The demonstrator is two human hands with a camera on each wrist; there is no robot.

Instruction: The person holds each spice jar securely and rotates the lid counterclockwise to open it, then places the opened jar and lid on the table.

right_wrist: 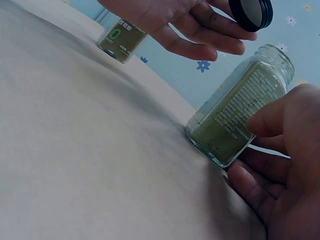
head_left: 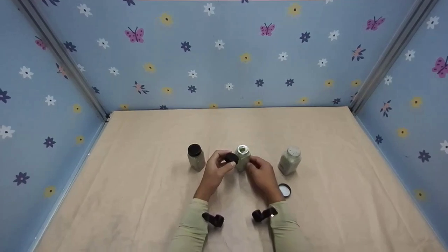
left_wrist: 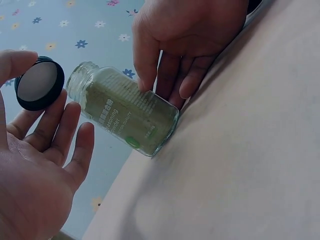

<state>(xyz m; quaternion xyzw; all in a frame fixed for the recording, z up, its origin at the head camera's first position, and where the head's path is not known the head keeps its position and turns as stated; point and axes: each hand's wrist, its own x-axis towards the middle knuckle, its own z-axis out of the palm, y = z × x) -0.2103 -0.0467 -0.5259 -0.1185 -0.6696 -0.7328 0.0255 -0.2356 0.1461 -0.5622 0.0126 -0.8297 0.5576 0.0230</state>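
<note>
Uncapped glass spice jar (head_left: pixel 242 157) of green powder stands upright, black cap (head_left: pixel 231 158) alongside

A capped spice jar (head_left: pixel 196 157) stands left of centre, an uncapped shaker-top jar (head_left: pixel 289 161) right of centre, a loose lid (head_left: pixel 284 190) below it, on the beige cloth (head_left: pixel 140 196).

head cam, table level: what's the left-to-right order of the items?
Capped jar → left hand holding the black cap → open jar → right hand gripping it → loose cap → uncapped jar with shaker top.
</note>
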